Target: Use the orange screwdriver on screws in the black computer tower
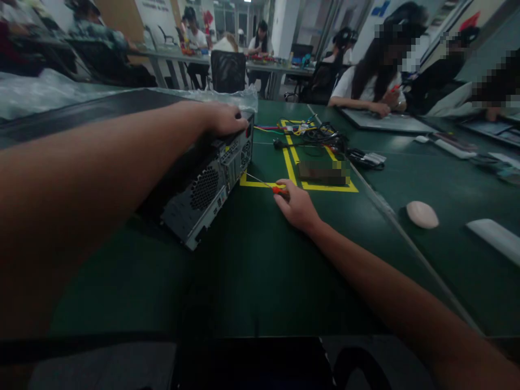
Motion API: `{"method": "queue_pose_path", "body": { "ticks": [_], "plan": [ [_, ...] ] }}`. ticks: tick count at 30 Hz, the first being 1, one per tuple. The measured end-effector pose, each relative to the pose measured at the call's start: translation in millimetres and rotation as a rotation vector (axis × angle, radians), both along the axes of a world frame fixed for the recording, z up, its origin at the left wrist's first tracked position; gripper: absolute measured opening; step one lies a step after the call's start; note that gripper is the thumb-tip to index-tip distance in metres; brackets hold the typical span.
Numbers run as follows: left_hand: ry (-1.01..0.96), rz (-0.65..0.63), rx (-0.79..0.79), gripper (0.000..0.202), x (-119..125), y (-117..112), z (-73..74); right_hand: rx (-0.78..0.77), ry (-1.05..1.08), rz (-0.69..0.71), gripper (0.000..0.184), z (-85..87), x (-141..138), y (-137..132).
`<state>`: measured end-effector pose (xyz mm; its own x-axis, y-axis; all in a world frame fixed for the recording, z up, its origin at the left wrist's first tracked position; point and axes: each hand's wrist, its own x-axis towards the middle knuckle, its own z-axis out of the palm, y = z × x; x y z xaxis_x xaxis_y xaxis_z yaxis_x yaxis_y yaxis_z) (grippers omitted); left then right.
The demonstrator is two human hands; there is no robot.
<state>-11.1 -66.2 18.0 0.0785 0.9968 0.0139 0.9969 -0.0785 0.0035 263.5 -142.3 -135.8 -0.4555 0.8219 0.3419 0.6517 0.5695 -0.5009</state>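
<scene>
"Where's the dark metal computer case with the vented grey back?"

"On the green bench, left of the right hand, its back panel slanting from near left to far right. The left hand lies over its far upper end; I can't tell whether those fingers grip."

"And the right?"

"Fingers closed round a red-handled screwdriver, thin shaft pointing left to the panel's facing edge. Whether the tip touches, I can't tell."
</scene>
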Motion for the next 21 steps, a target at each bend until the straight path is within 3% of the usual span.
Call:
{"method": "queue_pose_path", "body": {
  "ticks": [3,7,21],
  "plan": [
    [0.016,-0.052,-0.007,0.079,-4,2,-0.7,-0.005,0.018,-0.021,0.036,-2.8,1,4],
    [-0.016,-0.145,0.094,0.076,-9,-6,-4.4,0.0,0.055,-0.027,0.022,-2.4,1,5],
    [-0.111,-0.069,0.105,0.065,-7,-10,-6.6,-0.077,0.116,-0.034,0.025,3.3,4,-12]
  ]
}}
